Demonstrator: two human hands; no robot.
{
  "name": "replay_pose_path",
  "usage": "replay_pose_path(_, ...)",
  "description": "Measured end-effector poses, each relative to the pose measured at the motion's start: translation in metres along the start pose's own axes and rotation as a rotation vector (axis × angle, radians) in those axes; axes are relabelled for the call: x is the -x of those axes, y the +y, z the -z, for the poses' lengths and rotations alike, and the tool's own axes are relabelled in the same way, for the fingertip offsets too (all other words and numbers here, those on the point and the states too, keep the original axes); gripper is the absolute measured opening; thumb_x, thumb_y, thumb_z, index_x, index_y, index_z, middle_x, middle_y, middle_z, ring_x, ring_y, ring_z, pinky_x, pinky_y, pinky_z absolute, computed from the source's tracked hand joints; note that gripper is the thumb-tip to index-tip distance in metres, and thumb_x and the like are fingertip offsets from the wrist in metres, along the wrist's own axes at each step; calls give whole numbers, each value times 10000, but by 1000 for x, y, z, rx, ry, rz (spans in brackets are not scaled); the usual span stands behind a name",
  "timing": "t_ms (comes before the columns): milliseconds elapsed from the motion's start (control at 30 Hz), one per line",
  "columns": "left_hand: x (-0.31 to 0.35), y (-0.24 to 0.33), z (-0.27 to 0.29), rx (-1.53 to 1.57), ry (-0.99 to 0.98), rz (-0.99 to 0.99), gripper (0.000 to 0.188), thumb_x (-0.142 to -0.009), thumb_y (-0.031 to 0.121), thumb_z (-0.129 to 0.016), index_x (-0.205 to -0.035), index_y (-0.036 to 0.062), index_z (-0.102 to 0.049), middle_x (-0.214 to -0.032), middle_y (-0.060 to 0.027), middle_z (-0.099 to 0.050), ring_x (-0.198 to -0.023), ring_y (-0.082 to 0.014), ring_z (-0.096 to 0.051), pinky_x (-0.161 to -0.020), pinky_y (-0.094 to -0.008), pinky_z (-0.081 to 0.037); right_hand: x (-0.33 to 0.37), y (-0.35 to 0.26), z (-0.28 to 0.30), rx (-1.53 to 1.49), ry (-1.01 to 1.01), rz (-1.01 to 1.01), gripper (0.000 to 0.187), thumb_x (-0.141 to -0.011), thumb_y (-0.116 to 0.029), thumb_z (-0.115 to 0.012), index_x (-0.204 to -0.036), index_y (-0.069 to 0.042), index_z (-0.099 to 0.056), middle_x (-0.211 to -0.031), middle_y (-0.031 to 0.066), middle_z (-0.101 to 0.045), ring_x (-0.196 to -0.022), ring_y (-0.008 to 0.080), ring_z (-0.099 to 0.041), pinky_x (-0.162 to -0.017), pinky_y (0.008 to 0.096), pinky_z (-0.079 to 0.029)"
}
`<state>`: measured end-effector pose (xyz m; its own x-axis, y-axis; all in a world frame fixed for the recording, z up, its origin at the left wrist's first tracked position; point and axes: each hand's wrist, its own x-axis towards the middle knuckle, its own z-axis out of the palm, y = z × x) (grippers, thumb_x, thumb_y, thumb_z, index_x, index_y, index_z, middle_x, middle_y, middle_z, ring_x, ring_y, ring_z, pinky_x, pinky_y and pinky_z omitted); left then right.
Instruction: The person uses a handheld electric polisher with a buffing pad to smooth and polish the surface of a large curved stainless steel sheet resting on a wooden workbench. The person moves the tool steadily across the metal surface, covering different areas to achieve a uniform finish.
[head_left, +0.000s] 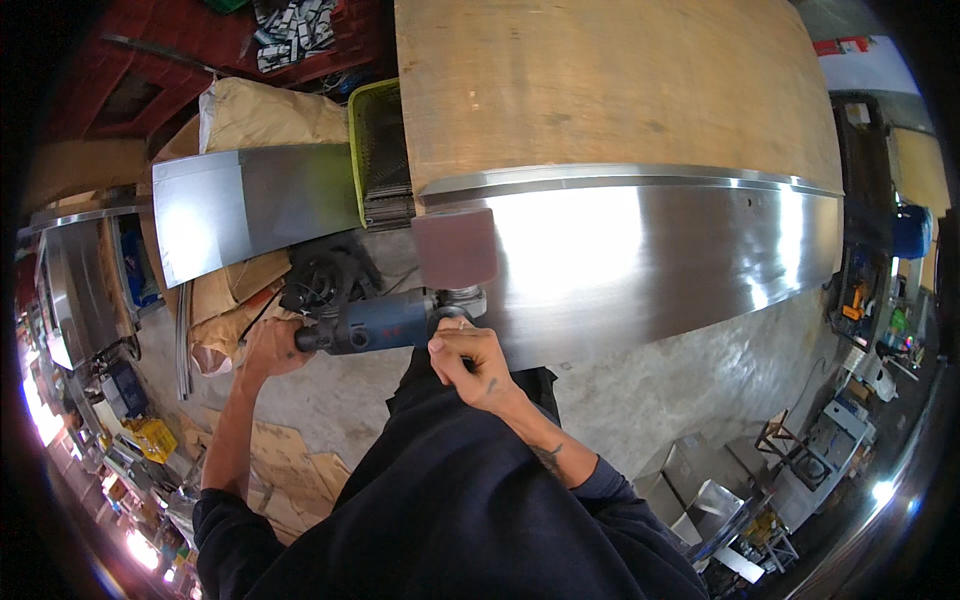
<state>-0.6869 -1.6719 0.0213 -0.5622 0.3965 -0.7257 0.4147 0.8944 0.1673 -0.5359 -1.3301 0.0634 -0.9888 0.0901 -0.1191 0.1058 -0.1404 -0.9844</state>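
Note:
I hold a blue handheld power sander (pixel 380 322) level in front of my body. My left hand (pixel 275 347) is closed round its rear end. My right hand (pixel 472 365) is closed at its front, by the metal head, on what looks like a side grip mostly hidden by the fingers. A reddish-brown abrasive drum (pixel 455 248) sticks out from the head, over the left end of a long shiny metal sheet (pixel 640 270). Whether drum and sheet touch, I cannot tell. The sheet's far edge has a raised lip (pixel 640 178).
A wooden board (pixel 620 90) lies beyond the sheet. At the left are a yellow-green crate (pixel 356 160), another metal panel (pixel 250 200), brown paper wrapping (pixel 270 112) and a dark cable. Flattened cardboard (pixel 270 455) covers some of the concrete floor (pixel 650 400). Metal parts (pixel 690 490) stand at lower right.

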Motion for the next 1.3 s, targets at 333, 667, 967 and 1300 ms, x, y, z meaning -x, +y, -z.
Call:
replay_pose_path(333,-4,27,-8,71,20,-62,356,-727,298,-830,-1000,69,-816,-902,-209,-777,-876,-409,-752,-818,-489,-595,13,2,28,-13,105,-23,487,-1062,-93,-521,-578,-42,-498,-542,29,-539,-600,165,-470,-746,355,-412)
replay_pose_path(667,-8,106,1,-71,26,-49,407,-734,316,-832,-1008,15,-810,-921,-251,-773,-930,-420,-753,-873,-505,-595,36,4,92,-108,231,11,546,-1087,-168,-556,-566,-13,-519,-522,34,-526,-578,138,-445,-665,346,-384)
replay_pose_path(967,-17,223,13,-105,42,-64,407,-730,350,-814,-968,21,-795,-929,-253,-764,-933,-446,-735,-883,-507,-583,68,-2,193,-121,232,73,542,-1096,-203,-547,-591,-7,-525,-569,28,-531,-589,128,-470,-651,334,-403)
replay_pose_path(1300,-42,364,-8,-48,94,-21,338,-735,335,-760,-872,27,-781,-884,-244,-757,-894,-438,-741,-858,-495,-584,104,-15,334,-143,234,35,563,-1079,-205,-529,-549,-16,-510,-559,42,-540,-579,124,-484,-638,307,-421)
